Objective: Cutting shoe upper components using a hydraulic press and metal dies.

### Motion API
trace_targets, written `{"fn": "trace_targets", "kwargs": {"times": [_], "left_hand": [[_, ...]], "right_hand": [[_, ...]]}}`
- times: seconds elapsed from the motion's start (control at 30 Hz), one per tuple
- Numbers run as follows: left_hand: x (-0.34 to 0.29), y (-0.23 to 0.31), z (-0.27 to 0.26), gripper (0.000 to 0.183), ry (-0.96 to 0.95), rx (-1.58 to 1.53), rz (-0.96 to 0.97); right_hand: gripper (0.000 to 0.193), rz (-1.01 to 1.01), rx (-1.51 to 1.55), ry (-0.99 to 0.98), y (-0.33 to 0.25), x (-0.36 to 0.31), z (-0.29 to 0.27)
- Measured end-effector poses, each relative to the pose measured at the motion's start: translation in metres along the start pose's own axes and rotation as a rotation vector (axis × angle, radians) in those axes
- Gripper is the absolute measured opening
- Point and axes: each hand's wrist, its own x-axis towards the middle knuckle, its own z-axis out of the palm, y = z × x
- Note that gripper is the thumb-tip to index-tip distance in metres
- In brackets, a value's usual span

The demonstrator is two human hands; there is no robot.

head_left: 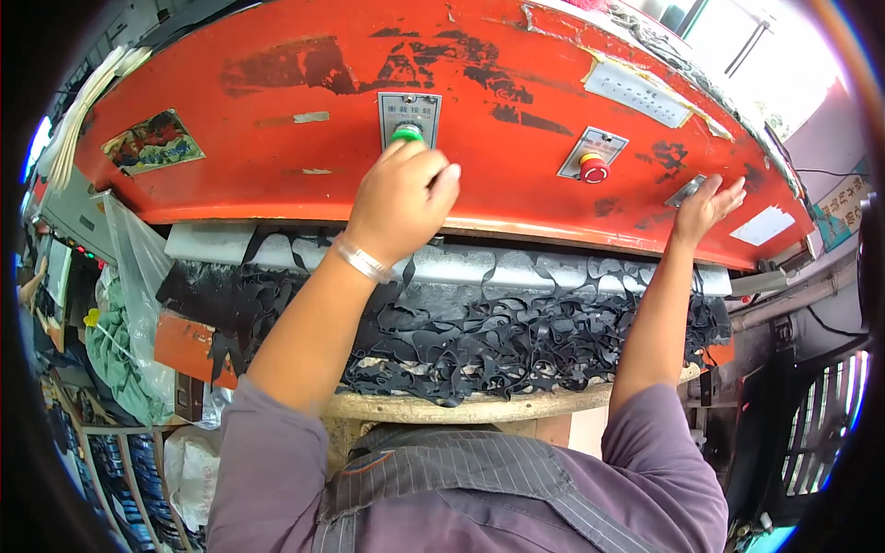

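Observation:
My left hand [398,203] is curled into a fist against the green push button [407,135] on the front of an orange-red press [516,175]. Farther right, my right hand [706,210] lies against the panel with its fingers stretched out. It partly covers a small metal plate [682,191], and any button there is hidden under the palm. Between the hands sits a red emergency stop button [594,169] with a yellow collar. Below the panel, a tangle of black cut-out scrap strips [516,336] covers the press bed.
A pale beam [442,265] runs under the panel, with scraps hanging over it. A worn wooden edge [479,405] borders the bed in front of my body. To the left are a clear plastic sheet [138,267] and green cloth [120,359]; a dark slatted unit [820,424] stands at right.

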Motion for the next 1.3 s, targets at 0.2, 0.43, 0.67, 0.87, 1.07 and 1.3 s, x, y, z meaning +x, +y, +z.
{"fn": "trace_targets", "kwargs": {"times": [0.2,0.43,0.67,0.87,1.07,1.3], "left_hand": [[-0.136,0.02,-0.04,0.022,-0.375,-0.03,-0.43],[-0.023,0.027,-0.026,0.02,-0.006,0.293,0.13],[-0.119,0.055,-0.052,0.034,-0.384,0.148,-0.234],[-0.259,0.075,-0.072,0.033,-0.561,0.19,-0.409],[-0.266,0.085,-0.064,0.025,-0.411,0.314,-0.379],[-0.245,0.076,-0.078,0.026,-0.636,0.14,-0.509]], "right_hand": [[0.055,-0.333,0.061,-0.18,-0.028,-0.068,-0.055],[0.067,0.06,-0.064,0.041,-0.03,0.0,-0.018],[0.049,-0.406,0.273,-0.685,-0.063,-0.116,-0.099],[0.056,-0.653,0.208,-1.516,-0.158,-0.275,-0.199],[0.043,-0.544,0.085,-1.379,-0.17,-0.293,-0.207],[0.034,-0.608,0.178,-1.886,-0.166,-0.239,-0.169]]}}
